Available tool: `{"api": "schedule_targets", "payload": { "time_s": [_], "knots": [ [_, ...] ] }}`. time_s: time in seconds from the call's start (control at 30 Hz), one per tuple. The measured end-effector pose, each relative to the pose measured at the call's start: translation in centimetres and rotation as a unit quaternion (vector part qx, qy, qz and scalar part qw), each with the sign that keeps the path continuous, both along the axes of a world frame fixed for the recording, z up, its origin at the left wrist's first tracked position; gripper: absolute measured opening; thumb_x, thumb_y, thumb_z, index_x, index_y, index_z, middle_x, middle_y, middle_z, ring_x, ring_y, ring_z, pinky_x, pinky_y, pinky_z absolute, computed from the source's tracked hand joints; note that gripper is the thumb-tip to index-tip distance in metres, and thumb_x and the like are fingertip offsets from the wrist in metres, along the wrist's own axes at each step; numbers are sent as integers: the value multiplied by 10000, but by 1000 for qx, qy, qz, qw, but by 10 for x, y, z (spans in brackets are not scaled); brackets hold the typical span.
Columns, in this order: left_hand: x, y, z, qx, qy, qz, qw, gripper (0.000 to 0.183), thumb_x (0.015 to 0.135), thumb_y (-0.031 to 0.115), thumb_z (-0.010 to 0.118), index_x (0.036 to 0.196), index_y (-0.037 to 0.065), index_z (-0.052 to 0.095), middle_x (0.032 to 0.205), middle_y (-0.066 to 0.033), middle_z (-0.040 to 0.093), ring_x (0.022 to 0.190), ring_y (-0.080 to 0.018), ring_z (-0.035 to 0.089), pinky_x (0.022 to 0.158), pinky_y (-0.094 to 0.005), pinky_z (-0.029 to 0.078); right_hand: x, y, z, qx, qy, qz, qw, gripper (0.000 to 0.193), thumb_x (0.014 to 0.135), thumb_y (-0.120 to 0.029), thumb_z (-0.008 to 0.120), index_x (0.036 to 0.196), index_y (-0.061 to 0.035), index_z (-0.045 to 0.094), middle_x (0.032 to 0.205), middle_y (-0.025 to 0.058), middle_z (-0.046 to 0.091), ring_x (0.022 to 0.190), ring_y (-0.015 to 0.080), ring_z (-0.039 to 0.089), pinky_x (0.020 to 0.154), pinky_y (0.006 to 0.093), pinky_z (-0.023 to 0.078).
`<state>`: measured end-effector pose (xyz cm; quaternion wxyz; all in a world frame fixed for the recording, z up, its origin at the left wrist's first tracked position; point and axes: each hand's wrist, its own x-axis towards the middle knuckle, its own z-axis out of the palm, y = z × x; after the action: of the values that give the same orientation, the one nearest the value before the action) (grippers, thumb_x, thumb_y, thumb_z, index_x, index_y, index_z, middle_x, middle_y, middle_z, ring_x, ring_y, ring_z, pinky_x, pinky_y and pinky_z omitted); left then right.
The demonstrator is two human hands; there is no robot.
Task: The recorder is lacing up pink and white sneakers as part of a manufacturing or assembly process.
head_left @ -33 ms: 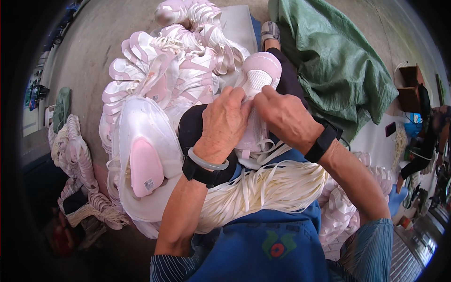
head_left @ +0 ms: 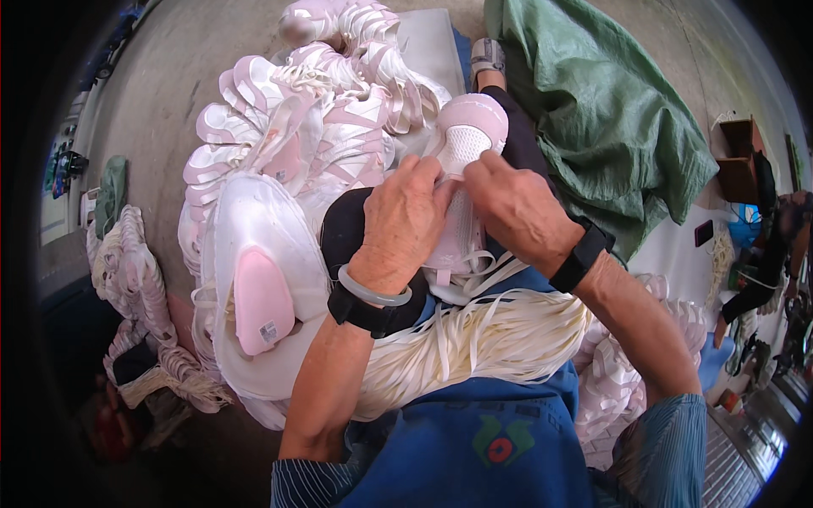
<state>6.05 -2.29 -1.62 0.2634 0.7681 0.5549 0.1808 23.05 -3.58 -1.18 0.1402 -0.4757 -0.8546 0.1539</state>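
Note:
A pink and white shoe upper (head_left: 461, 140) lies across my lap, its rounded toe pointing away from me. My left hand (head_left: 408, 212) is closed on the upper's left edge, thumb and fingers pressed together near the throat. Opposite it, the fingertips of my right hand (head_left: 521, 203) are pinched together over the throat; whatever is between them is hidden. White lace loops (head_left: 491, 271) hang by the heel end. Across my thighs, nearer to me, rests a thick bundle of cream-white laces (head_left: 474, 339).
Nested pink and white uppers (head_left: 246, 110) are heaped at the left, beside a large white piece with a pink pad (head_left: 264, 296). More uppers (head_left: 614, 364) lie at my right. A green sheet (head_left: 601, 110) spreads at far right. Another person's arm (head_left: 762, 284) shows at the right edge.
My right hand's fingertips have shifted slightly to the right and away from my left hand. The left hand and the shoe upper look the same.

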Motion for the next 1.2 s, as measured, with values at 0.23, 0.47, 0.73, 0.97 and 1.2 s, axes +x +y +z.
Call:
{"api": "schedule_targets", "payload": {
  "time_s": [0.23, 0.47, 0.73, 0.97, 1.2],
  "knots": [
    [5, -10, 0, 9, -44, 45, 998, 167, 830, 125, 681, 921, 32, 576, 878, -139, 586, 799, -327, 603, 681, -410, 479, 3, -12, -7, -69, 146, -123, 979, 86, 847, -64, 579, 883, 7, 545, 837, 174, 574, 739, 373, 597, 646, 432, 491],
    [5, -7, -4, 4, -55, 29, 998, 176, 827, 102, 684, 956, 59, 574, 879, -125, 588, 790, -299, 604, 673, -383, 481, 6, -8, -10, -90, 186, -147, 967, 92, 843, -63, 610, 890, 6, 570, 830, 169, 580, 763, 355, 589, 673, 403, 477],
    [6, -5, -7, 8, -50, 26, 998, 163, 840, 90, 667, 970, 61, 573, 858, -118, 594, 759, -276, 616, 662, -372, 482, 4, -7, -11, -65, 171, -142, 973, 124, 868, -104, 571, 875, 15, 539, 827, 200, 582, 731, 394, 606, 630, 455, 505],
    [8, -5, -5, 6, -45, 27, 999, 145, 843, 82, 663, 958, 55, 578, 859, -118, 593, 760, -271, 613, 665, -363, 479, 5, -7, -12, -66, 196, -143, 968, 118, 872, -102, 565, 880, 14, 543, 835, 205, 586, 730, 394, 608, 639, 459, 507],
    [7, -6, -4, -7, -54, 37, 998, 152, 835, 80, 669, 956, 49, 583, 859, -117, 591, 759, -264, 610, 675, -351, 479, 6, -6, -12, -82, 188, -132, 970, 113, 872, -97, 562, 887, 15, 545, 847, 202, 591, 746, 391, 610, 649, 457, 507]
  ]
}}
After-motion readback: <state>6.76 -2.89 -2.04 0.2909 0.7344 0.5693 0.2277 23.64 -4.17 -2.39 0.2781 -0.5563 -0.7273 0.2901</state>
